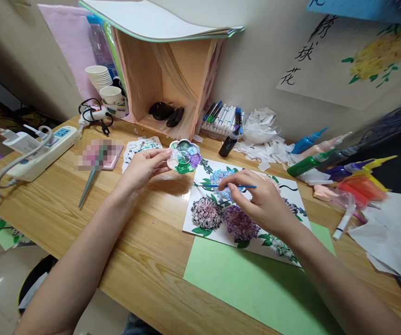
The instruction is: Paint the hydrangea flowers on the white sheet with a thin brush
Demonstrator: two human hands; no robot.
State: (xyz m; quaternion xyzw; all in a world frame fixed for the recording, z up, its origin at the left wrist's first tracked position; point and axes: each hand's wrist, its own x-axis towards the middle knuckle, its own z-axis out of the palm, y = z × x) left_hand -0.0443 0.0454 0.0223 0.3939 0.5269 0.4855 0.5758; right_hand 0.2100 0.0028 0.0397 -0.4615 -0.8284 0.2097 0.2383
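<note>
Left hand (143,166) fingers pinching one palette (183,156); right hand (259,200) pinching one brush (228,186) over flower painting (221,209), apparently three blooms.

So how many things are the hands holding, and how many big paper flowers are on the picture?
Paint palette, in the left hand: 1
Paintbrush, in the right hand: 1
Fluffy paper flowers on the white sheet that show fully: 2, one pink-black, one purple
Total: 4
</note>
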